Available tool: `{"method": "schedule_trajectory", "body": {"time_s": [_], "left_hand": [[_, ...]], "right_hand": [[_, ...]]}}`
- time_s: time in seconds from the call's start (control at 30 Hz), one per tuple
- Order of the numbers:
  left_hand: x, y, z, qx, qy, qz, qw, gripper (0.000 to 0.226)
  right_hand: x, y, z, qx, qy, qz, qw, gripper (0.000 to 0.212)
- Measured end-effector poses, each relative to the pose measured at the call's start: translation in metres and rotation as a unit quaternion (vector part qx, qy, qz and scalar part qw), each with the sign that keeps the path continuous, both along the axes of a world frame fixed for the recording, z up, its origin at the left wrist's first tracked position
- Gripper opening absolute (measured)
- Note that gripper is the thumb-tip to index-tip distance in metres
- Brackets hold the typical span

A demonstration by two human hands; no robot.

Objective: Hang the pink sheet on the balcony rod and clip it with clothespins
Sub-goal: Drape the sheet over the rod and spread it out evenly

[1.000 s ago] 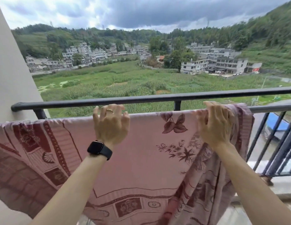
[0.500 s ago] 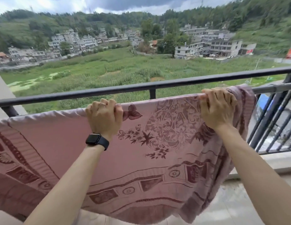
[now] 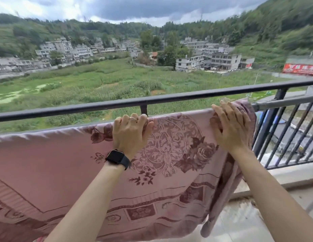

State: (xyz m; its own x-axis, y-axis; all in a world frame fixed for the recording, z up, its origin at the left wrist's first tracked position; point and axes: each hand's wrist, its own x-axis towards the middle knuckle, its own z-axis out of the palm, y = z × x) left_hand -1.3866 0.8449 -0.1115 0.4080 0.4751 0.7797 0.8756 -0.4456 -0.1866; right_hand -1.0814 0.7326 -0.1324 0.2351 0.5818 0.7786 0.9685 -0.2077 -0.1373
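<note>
The pink sheet (image 3: 171,158), printed with dark red flowers and borders, hangs over the balcony rod (image 3: 283,103), which shows bare only at the right past the cloth. My left hand (image 3: 130,132), with a ring and a black watch, grips the sheet's top fold, fingers curled over it. My right hand (image 3: 230,127) lies on the sheet near its right edge, fingers fairly straight and pressed against the cloth. The sheet's right end hangs bunched below that hand. No clothespins are in view.
A dark outer railing bar (image 3: 152,100) runs across just beyond the sheet, held by a short bracket (image 3: 144,110). Vertical balusters (image 3: 283,137) stand at the right above a concrete ledge (image 3: 292,173). Tiled balcony floor (image 3: 239,220) lies below.
The sheet has slid rightwards along the rod, bringing the round flower pattern between my hands. My right hand's fingers went from curled over the fold to flatter on the cloth. The camera turned right.
</note>
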Motion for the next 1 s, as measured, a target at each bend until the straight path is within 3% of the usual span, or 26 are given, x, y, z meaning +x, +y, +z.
{"method": "schedule_trajectory", "body": {"time_s": [0.07, 0.17, 0.27, 0.37, 0.5, 0.57, 0.7, 0.87, 1.0], "left_hand": [[-0.003, 0.001, -0.003, -0.006, -0.039, 0.016, 0.999, 0.039], [0.004, 0.003, 0.002, -0.041, -0.126, 0.061, 0.989, 0.039], [0.045, -0.006, 0.009, -0.056, -0.112, 0.056, 0.991, 0.037], [0.089, -0.018, 0.016, -0.073, -0.089, 0.004, 0.993, 0.036], [0.092, -0.008, 0.015, -0.091, -0.069, 0.014, 0.993, 0.046], [0.064, 0.005, 0.012, -0.073, -0.042, 0.003, 0.996, 0.046], [0.011, 0.034, 0.002, -0.06, -0.021, 0.012, 0.998, 0.051], [-0.018, 0.043, 0.0, -0.082, -0.035, 0.033, 0.995, 0.048], [-0.003, 0.044, 0.02, -0.068, -0.05, 0.004, 0.996, 0.049]], "right_hand": [[-0.007, 0.007, -0.003, 0.034, 0.019, 0.019, 0.999, 0.042], [-0.011, 0.011, 0.0, 0.127, 0.175, -0.014, 0.976, 0.031], [-0.014, 0.016, 0.004, 0.141, 0.275, 0.06, 0.949, 0.04], [-0.037, 0.02, 0.012, 0.111, 0.267, 0.11, 0.951, 0.041], [-0.04, 0.023, 0.042, 0.066, 0.207, 0.159, 0.963, 0.025], [-0.025, 0.023, 0.063, 0.061, 0.193, 0.149, 0.968, 0.021], [0.004, 0.027, 0.055, 0.106, 0.257, 0.079, 0.957, 0.021], [-0.014, 0.022, 0.023, 0.041, 0.327, 0.065, 0.942, 0.035], [-0.047, 0.039, 0.052, -0.062, 0.354, 0.058, 0.932, 0.066]]}}
